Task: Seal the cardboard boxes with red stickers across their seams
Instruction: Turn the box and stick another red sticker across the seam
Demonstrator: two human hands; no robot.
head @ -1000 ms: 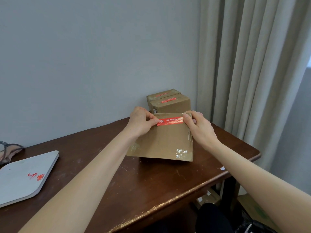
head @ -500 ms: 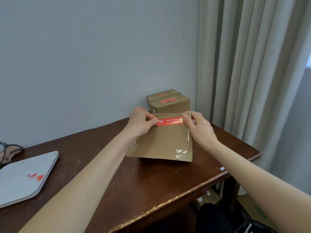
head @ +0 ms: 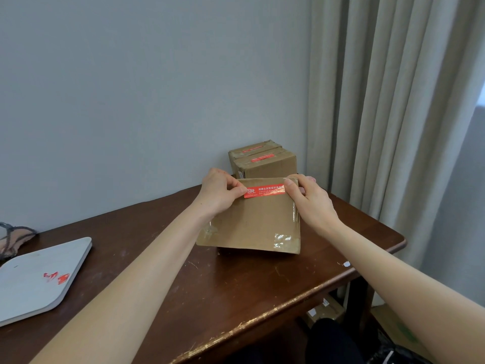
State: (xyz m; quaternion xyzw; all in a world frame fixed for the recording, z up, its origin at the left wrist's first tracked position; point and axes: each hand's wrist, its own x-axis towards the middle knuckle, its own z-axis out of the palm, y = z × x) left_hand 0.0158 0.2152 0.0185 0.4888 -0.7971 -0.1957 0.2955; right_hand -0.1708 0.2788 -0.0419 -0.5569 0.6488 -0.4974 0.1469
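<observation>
A flat cardboard box point(head: 252, 224) is tilted up on the dark wooden table point(head: 236, 290), its face toward me. A red sticker point(head: 263, 191) with white print lies across the box's upper part. My left hand point(head: 220, 191) pinches the sticker's left end and my right hand point(head: 308, 199) pinches its right end at the box's top corner. Clear tape patches show on the box's lower corners. Behind it stand two cardboard boxes point(head: 262, 158) side by side, each with a red sticker on top.
A white board point(head: 39, 277) with red sticker scraps lies at the table's left. A woven item point(head: 13, 237) sits at the far left. Grey curtains point(head: 393, 101) hang to the right. More boxes point(head: 325, 308) lie on the floor under the table.
Almost nothing differs; both hands stay at the sticker's ends on the tilted box, shifting only slightly.
</observation>
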